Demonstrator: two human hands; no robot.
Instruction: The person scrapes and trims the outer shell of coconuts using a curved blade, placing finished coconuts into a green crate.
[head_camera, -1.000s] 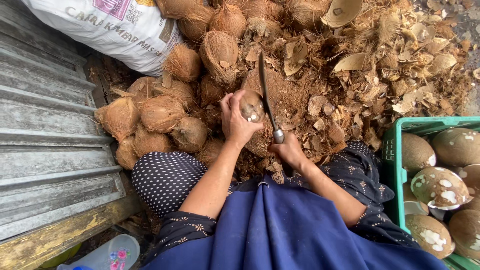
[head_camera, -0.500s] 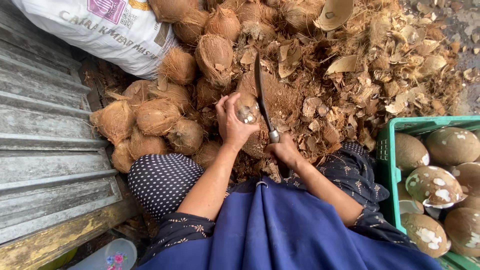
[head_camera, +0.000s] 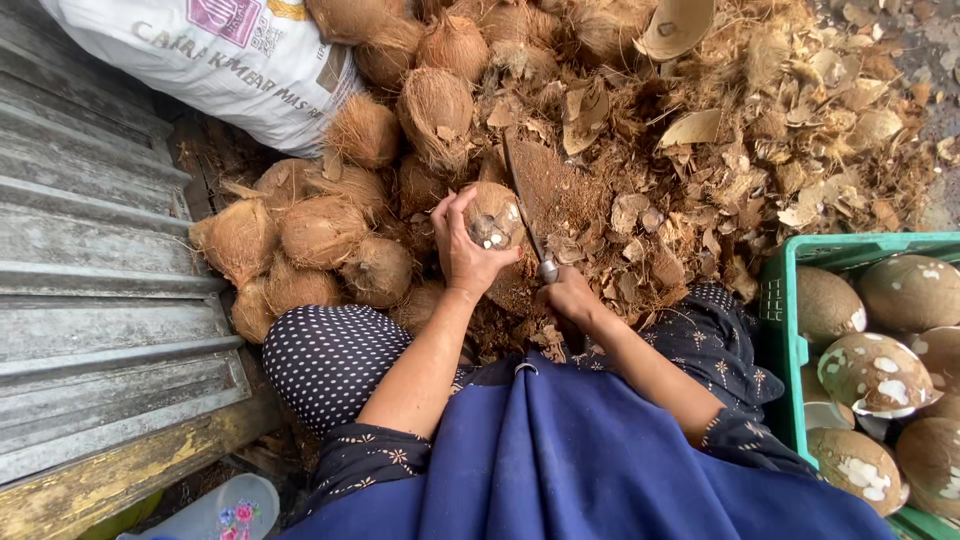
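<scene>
A: Head view, then. What are the hands doing?

B: The left hand (head_camera: 468, 252) is wrapped round a coconut (head_camera: 493, 215), holding it up over the heap of husk (head_camera: 640, 200). The nut shows a pale chipped patch facing up. The right hand (head_camera: 570, 295) is closed on the handle of a knife (head_camera: 524, 205), whose blade runs up along the nut's right side, just beside it.

A: Anything different from a second ago?

B: Yes. The blade stood a little off the nut and more upright then; half a second ago it was already closing in, and now it leans close against the right of the shell. The left hand has turned the nut slightly, so the chipped patch faces the camera more. I judge that as trimming in progress, with shell still left on this nut.

A: And around them?

B: Unhusked brown coconuts (head_camera: 320, 230) are piled to the left, under a white sack (head_camera: 200, 60). A green crate (head_camera: 790, 330) on the right holds peeled nuts (head_camera: 875, 370) with white spots. Grey corrugated sheet (head_camera: 90, 250) runs down the left edge, and a blue apron (head_camera: 600, 460) covers the lap.
</scene>
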